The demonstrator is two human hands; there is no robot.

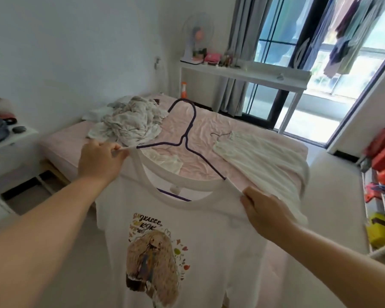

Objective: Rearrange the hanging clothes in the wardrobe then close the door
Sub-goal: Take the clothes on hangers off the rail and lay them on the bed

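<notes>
The wardrobe itself is out of view, and the lower part of the white T-shirt (180, 230) runs off the bottom edge. The small lettering above its print is too blurred to read. The purple wire hanger (185, 134) is partly hidden: its shoulders and bottom bar slip inside the neckline, only the hook and neck showing clear.

The T-shirt is white with a ribbed round collar and a printed figure with long fair hair on the chest, ringed by little coloured shapes. It hangs upright in front of the bed (209, 127), held above the near edge.

The left hand (99, 161) pinches the T-shirt's left shoulder seam, fingers curled round the cloth. The right hand (265, 215) grips the other shoulder the same way, thumb on top.

On the bed beyond the T-shirt lie a crumpled grey-white heap of clothes (131, 121) and, right of the hanger, a white ribbed garment (260, 161) on its own thin hanger.
</notes>
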